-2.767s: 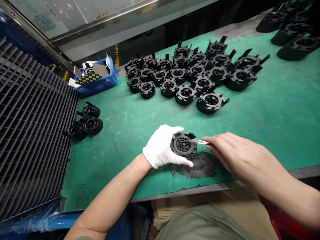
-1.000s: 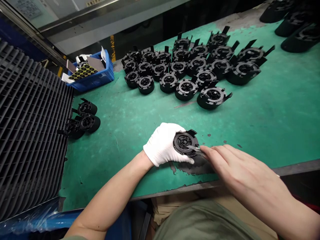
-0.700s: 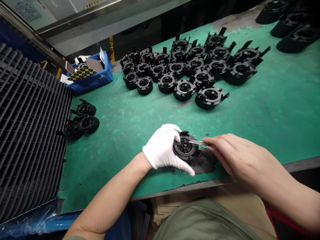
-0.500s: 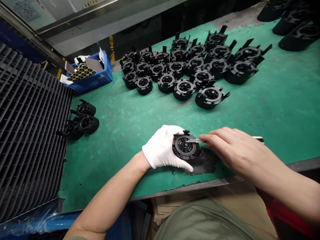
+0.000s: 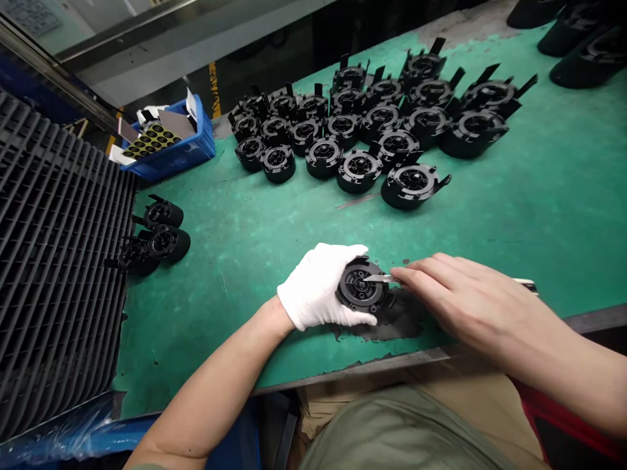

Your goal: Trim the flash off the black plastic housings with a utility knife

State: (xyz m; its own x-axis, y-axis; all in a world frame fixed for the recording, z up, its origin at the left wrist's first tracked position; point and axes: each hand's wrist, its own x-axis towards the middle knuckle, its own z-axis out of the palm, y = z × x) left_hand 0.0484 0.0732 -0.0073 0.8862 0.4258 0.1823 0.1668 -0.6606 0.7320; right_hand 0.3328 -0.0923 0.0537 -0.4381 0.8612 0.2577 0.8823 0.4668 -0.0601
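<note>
My left hand [image 5: 318,287], in a white glove, is wrapped round a black round plastic housing [image 5: 353,297] with its ringed face turned up. My bare right hand [image 5: 455,297] is closed on a utility knife [image 5: 378,279]. The knife's blade points left and its tip is over the middle of the housing's face; whether it touches cannot be made out. The knife's pale rear end shows beyond my right hand, and the rest of its handle is hidden by the fingers. Under the housing lies a dark worn patch [image 5: 399,320] of the table.
Several like black housings [image 5: 360,171] stand in rows at the back of the green table [image 5: 274,222]. A small group [image 5: 164,241] sits at the left beside a dark slatted stack [image 5: 59,261]. A blue bin [image 5: 171,156] holds sheets of round stickers. Larger black parts [image 5: 590,59] stand far right.
My left fingers have shifted a little on the housing, which has turned slightly. The knife tip stays at the middle of its face. The whole view has moved slightly.
</note>
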